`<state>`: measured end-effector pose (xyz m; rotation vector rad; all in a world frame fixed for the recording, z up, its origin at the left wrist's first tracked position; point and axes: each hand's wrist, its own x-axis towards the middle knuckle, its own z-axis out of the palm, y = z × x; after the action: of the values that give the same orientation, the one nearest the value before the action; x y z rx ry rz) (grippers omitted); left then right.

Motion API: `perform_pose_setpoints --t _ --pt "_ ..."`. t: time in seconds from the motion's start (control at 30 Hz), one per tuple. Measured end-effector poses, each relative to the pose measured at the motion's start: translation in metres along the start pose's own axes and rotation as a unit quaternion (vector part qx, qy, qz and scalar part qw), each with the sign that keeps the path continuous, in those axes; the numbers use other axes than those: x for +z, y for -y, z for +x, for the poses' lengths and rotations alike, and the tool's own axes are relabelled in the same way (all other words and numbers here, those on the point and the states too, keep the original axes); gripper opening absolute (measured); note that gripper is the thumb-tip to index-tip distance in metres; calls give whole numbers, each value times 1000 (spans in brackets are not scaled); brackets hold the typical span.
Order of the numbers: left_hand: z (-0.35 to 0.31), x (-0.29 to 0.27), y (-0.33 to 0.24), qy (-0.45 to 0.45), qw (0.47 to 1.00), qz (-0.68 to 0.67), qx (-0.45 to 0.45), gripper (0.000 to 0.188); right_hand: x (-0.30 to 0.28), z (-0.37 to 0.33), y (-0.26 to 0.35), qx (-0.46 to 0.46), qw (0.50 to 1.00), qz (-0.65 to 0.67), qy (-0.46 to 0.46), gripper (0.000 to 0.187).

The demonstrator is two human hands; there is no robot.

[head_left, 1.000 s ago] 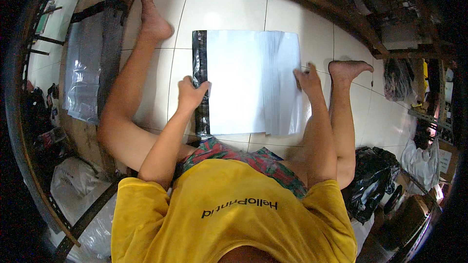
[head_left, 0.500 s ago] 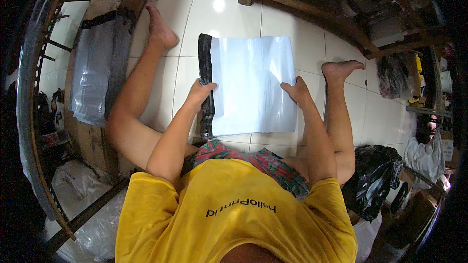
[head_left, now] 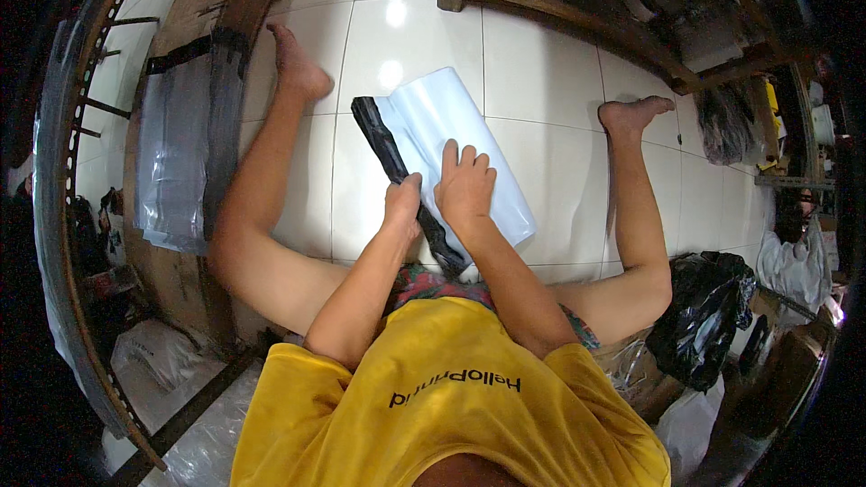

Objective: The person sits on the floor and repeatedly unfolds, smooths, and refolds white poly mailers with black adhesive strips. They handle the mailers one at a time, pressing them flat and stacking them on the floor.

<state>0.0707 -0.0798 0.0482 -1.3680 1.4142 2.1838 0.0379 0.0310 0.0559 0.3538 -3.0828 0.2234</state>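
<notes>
- Fingers [head_left: 397, 189] of the left hand [head_left: 402, 207] curl narrow over the black flap strip [head_left: 397, 167] edging the white plastic mailer bag [head_left: 469, 126]; whether they pinch it, I cannot tell.
- Right hand [head_left: 465, 194] lies flat, fingers spread wide, pressing the bag's white face just beside the strip.
- The bag lies on the white tiled floor [head_left: 550, 81] between the person's spread legs, its long axis slanting from near the lap up and to the left.
- Both hands touch its near half; the left is nearer the strip.
- A black plastic sack [head_left: 704, 307] sits well apart to the right.
</notes>
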Motion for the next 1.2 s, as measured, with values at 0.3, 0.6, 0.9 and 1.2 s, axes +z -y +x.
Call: perform_pose_setpoints --t 0.3,0.6,0.9,1.2 --pt "32 -14 32 34 998 -38 29 58 -22 11 -7 -74 982 97 142 81" --pt "8 5 12 -2 993 44 111 100 5 42 -93 124 916 294 243 84" --pt "3 -15 1 86 989 22 119 99 2 25 -63 124 814 486 293 79" --pt "-35 34 -13 -13 940 74 333 70 -57 22 -61 50 864 495 79 75"
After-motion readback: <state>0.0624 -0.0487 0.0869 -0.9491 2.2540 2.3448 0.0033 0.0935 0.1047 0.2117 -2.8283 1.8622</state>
